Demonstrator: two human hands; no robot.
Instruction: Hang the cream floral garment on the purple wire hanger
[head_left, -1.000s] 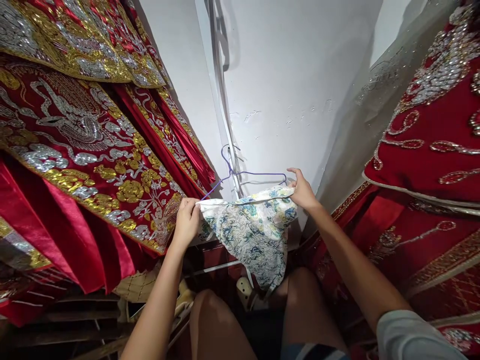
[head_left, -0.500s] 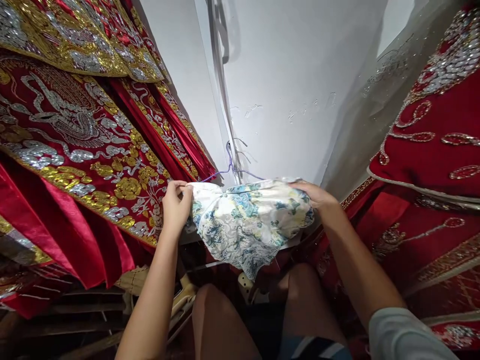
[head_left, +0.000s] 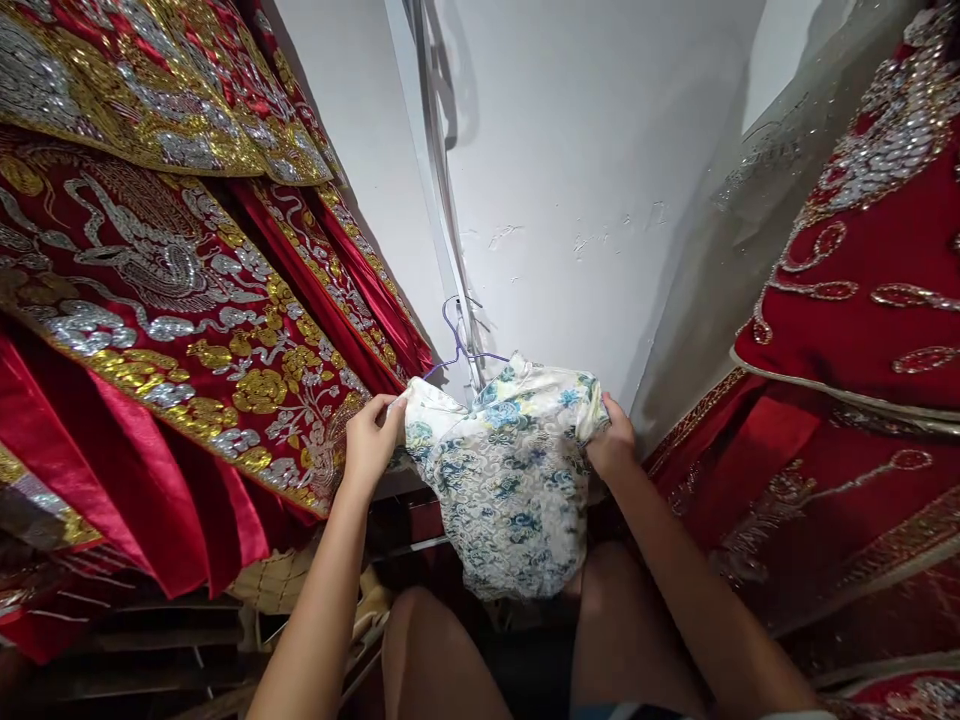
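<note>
White cloth with blue, green and yellow flowers, the short-sleeved top (head_left: 517, 490) lies at the centre of the frame, spread between our hands. Its shoulder line runs across from one hand to the other, and its body hangs towards our knees (head_left: 427, 640) at the bottom. The purple hanger (head_left: 487, 356) sits just above the neckline, hook up, both arms passing down behind the cloth; we cannot tell how far their ends reach into the shoulders. Our left hand (head_left: 370, 440) is nearer the hook, pinching the edge between thumb and fingers; our right hand (head_left: 613, 440) is farther out, closed around the other sleeve.

The top looks thin and soft, softly creased, with a denser grey-blue pattern over its body and paler shoulders. Behind the hanger stands a pale upright strip (head_left: 433, 180), while red embroidered cloth (head_left: 259, 390) fills the left of the frame.
</note>
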